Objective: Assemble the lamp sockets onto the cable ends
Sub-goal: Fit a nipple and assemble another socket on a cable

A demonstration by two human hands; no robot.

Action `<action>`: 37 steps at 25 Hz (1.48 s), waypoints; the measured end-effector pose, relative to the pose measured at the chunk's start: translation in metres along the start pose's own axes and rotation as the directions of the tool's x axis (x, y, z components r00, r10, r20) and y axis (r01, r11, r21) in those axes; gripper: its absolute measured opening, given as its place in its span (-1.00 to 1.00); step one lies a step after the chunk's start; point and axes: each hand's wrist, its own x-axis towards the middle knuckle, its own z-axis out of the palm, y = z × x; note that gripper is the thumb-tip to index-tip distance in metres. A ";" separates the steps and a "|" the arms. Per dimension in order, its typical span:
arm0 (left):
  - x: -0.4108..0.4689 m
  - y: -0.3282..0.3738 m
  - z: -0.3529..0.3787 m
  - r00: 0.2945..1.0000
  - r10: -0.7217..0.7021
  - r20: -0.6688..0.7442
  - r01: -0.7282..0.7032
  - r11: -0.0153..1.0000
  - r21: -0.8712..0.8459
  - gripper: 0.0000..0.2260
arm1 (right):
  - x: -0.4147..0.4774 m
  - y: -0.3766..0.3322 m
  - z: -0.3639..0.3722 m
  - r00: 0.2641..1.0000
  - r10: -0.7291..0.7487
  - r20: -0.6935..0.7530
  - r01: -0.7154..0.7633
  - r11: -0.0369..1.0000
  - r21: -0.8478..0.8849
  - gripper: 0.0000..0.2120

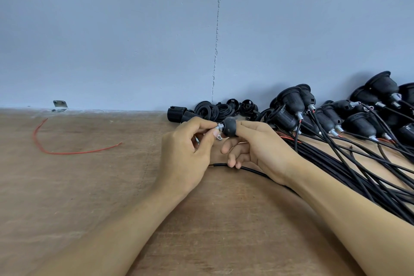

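Note:
A rounded black socket cap [229,127] is held above the wooden table [89,186] by my right hand [262,148], thumb and fingers curled round it. A small silver threaded fitting [218,128] sticks out of the cap's left side, and my left hand [190,152] pinches it between thumb and forefinger. A black cable [253,170] lies on the table under my right hand's fingertips and runs off to the right.
Loose black socket parts [215,110] lie against the grey wall. To the right is a heap of sockets fitted on cables [331,114], their black cables [358,175] fanning toward the right edge. A red wire [67,152] and a metal bracket [60,106] sit at left.

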 end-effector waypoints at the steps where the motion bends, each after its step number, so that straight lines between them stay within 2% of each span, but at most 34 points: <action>1: 0.000 -0.001 0.000 1.000 -0.009 0.002 0.009 1.000 -0.003 -0.89 | 0.000 0.000 0.000 1.000 0.006 0.011 -0.006 1.000 0.001 -0.73; 5: 0.002 -0.003 -0.002 0.999 -0.011 0.030 0.011 1.000 0.025 -0.90 | 0.000 0.001 -0.002 0.999 0.017 0.031 -0.017 1.000 0.024 -0.59; 10: 0.002 -0.004 -0.004 0.998 -0.014 0.057 0.010 0.998 0.063 -0.90 | 0.000 0.001 -0.005 1.000 -0.012 0.017 0.013 1.000 -0.021 -0.52; 17: 0.003 -0.003 -0.005 0.995 -0.048 0.086 0.042 0.997 0.064 -0.84 | -0.002 -0.001 -0.009 0.999 -0.045 0.021 0.047 0.992 -0.113 -0.70; 21: 0.002 0.000 -0.005 0.994 -0.028 0.102 0.022 0.998 0.064 -0.86 | 0.000 -0.001 -0.009 1.000 0.023 -0.010 -0.024 0.982 -0.186 -0.44; 24: 0.000 0.003 -0.004 0.995 -0.012 0.100 0.007 0.999 0.051 -0.86 | 0.002 0.000 -0.008 0.995 0.076 -0.072 -0.091 0.966 -0.243 -0.34; 26: -0.001 0.003 -0.003 0.994 0.001 0.110 -0.007 0.999 0.047 -0.86 | 0.003 0.000 -0.009 0.992 0.081 -0.092 -0.100 0.968 -0.229 -0.39; 30: -0.002 0.002 0.000 0.995 0.018 0.098 -0.023 0.999 0.041 -0.86 | 0.004 -0.002 -0.007 0.993 0.002 -0.120 -0.017 0.993 -0.121 -0.59; 34: -0.002 0.001 0.000 0.995 0.033 0.092 -0.038 0.998 0.052 -0.83 | 0.002 -0.003 -0.004 0.997 0.020 -0.069 -0.030 0.990 -0.141 -0.50; 37: 0.000 0.001 -0.001 0.993 0.047 0.109 -0.055 0.996 0.073 -0.86 | -0.001 -0.009 -0.010 0.998 0.014 0.058 -0.005 0.989 -0.146 -0.53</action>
